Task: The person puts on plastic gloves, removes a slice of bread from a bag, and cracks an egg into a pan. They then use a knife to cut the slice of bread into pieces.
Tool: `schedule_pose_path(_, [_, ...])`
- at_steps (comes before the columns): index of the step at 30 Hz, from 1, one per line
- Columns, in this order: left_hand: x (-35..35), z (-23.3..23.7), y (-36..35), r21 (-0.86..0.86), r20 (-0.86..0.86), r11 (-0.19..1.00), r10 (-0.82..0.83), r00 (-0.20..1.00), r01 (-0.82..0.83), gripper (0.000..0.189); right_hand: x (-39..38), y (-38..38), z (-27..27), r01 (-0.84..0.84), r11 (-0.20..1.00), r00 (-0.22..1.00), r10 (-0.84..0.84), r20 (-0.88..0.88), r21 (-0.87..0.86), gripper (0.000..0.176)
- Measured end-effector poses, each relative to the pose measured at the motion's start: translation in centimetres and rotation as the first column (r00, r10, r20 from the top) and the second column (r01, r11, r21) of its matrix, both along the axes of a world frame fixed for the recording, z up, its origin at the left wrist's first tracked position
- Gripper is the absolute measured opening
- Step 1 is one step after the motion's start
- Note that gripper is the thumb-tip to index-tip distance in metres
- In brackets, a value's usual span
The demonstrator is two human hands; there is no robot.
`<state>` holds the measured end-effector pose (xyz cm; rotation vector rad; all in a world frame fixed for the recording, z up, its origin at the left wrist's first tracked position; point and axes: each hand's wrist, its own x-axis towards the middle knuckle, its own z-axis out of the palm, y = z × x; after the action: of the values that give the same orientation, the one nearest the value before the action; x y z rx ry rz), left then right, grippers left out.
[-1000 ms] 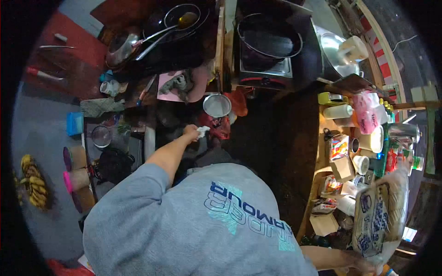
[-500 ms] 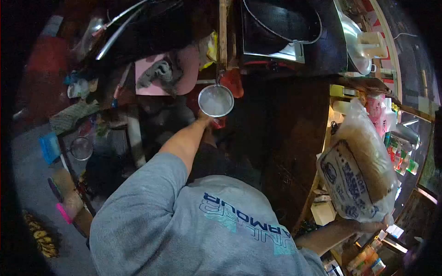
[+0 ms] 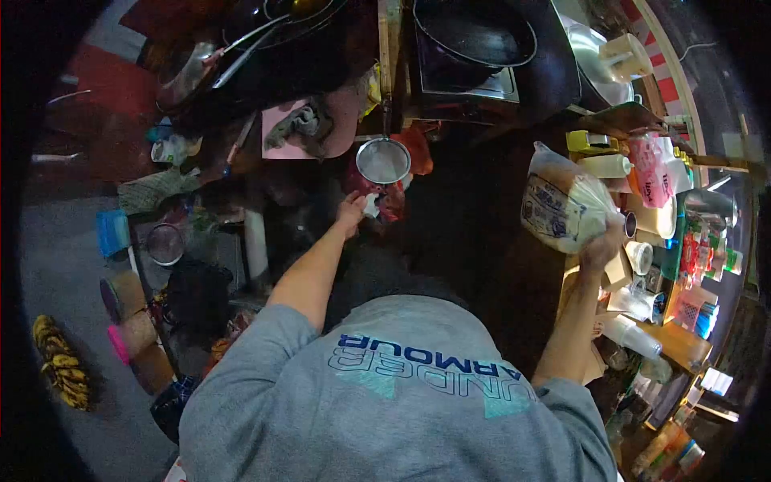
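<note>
My right hand (image 3: 604,243) is closed round the gathered end of a clear plastic bag (image 3: 562,197) with dark blue print, its contents whitish. The bag is tilted over the edge of the shelf on my right. My left hand (image 3: 351,213) is out ahead, fingers bent at a small white thing, which I cannot make out. Red plastic (image 3: 393,202) lies right beside those fingers. Just above them a round mesh strainer (image 3: 383,161) hangs by its long handle.
A large black pan (image 3: 474,36) sits on the stove ahead. Left of the strainer is a pink board (image 3: 341,120) with a grey cloth (image 3: 301,128). Bottles, cups and packets crowd the right shelf, near a pink bag (image 3: 654,165). Bananas (image 3: 60,365) lie on the floor at far left.
My right hand has brought the plastic bag forward and inward from the lower right. My left hand has come out from behind the strainer, and a white thing now shows at its fingers.
</note>
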<state>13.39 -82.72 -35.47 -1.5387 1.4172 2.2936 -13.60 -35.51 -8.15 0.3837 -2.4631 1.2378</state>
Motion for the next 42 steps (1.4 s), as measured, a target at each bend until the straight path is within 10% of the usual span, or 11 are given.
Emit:
schedule_pose_path(3, [0.5, -0.3, -0.9, 0.138, -0.11, 0.986, 0.11, 0.988, -0.095, 0.051, -0.1, 1.1, -4.6, -0.072, 0.913, 0.873, 0.253, -0.418, 0.402, 0.027])
schedule_pose_path(9, [-0.8, -3.7, -0.7, 0.21, -0.237, 0.968, 0.184, 0.954, -0.134, 0.043, 4.5, -1.4, -7.7, 0.184, 0.884, 0.919, 0.001, 0.394, -0.431, 0.027])
schedule_pose_path(14, [-3.0, -5.5, 0.5, 0.318, -0.283, 0.942, 0.2, 0.938, -0.104, 0.024, 10.4, -4.1, -5.9, 0.169, 0.947, 0.975, -0.202, 0.096, 0.274, 0.031])
schedule_pose_path(18, [-5.8, -7.2, 0.7, 0.177, -0.307, 0.969, 0.221, 0.926, -0.172, 0.01, 13.5, -8.0, -3.2, 0.205, 0.978, 0.921, -0.204, 0.332, 0.032, 0.028])
schedule_pose_path(20, [-6.7, -2.9, 0.3, 0.094, -0.078, 0.994, -0.045, 0.996, 0.052, 0.016, 14.5, -7.6, -3.4, 0.263, 0.965, 0.88, -0.232, 0.414, -0.019, 0.028])
schedule_pose_path(21, [-6.1, -12.7, -0.5, -0.508, 0.171, 0.767, -0.356, 0.919, 0.392, 0.028, 15.0, -7.0, -4.1, 0.213, 0.977, 0.89, -0.184, 0.416, -0.022, 0.027])
schedule_pose_path(26, [-4.9, -14.5, -2.6, -0.703, 0.208, 0.418, -0.652, 0.729, 0.575, 0.036, 16.2, -6.6, -6.6, 0.184, 0.972, 0.837, -0.076, 0.542, -0.148, 0.027])
schedule_pose_path(30, [-5.1, 0.0, -2.5, -0.51, 0.192, 0.632, -0.578, 0.793, 0.584, 0.042, 15.7, -7.6, -7.8, 0.108, 0.993, 0.812, -0.062, 0.581, -0.044, 0.029])
schedule_pose_path(33, [-1.3, -11.6, -4.4, -0.547, 0.214, 0.606, -0.565, 0.797, 0.577, 0.05, 14.2, -6.7, -11.1, -0.161, 0.966, 0.874, 0.044, 0.484, 0.203, 0.032])
schedule_pose_path(41, [7.9, 7.1, -7.4, -0.691, 0.32, 0.54, -0.369, 0.873, 0.482, 0.033, 13.6, -8.9, -16.9, -0.345, 0.924, 0.743, 0.161, 0.65, 0.166, 0.039])
schedule_pose_path(42, [8.5, 9.4, -8.7, -0.709, 0.317, 0.541, -0.328, 0.89, 0.452, 0.033, 12.9, -6.6, -21.5, -0.582, 0.685, 0.783, 0.326, 0.53, 0.438, 0.038])
